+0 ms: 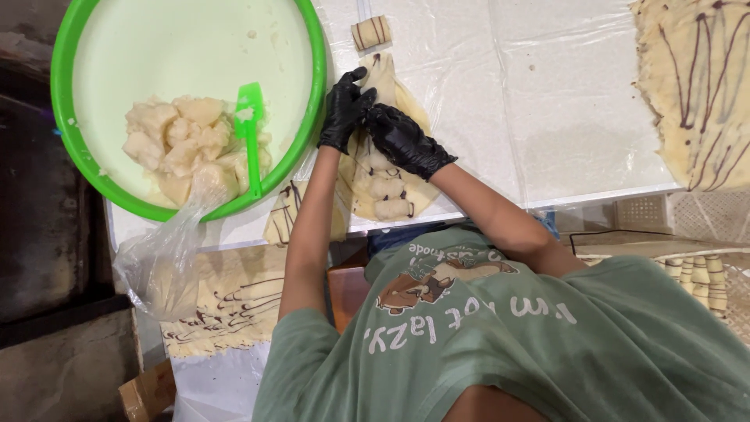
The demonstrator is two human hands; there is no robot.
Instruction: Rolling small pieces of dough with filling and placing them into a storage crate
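Observation:
A long triangle of pale dough (pixel 388 78) with dark chocolate stripes lies on the white plastic-covered table (pixel 508 101). Several pieces of banana filling (pixel 391 199) sit on its wide near end. My left hand (pixel 344 109), in a black glove, pinches the dough near its narrow far end. My right hand (pixel 406 141), also in a black glove, meets it from the right and presses on the same stretch of dough. The fingers of both hands hide the middle of the triangle.
A green bowl (pixel 70 148) at the left holds banana chunks (pixel 183 141) and a green scraper (pixel 250 129). A clear plastic bag (pixel 160 266) hangs off it. A rolled piece (pixel 371 33) lies beyond my hands. Striped dough sheets (pixel 695 86) (pixel 226 305) and finished rolls (pixel 699 277) lie around.

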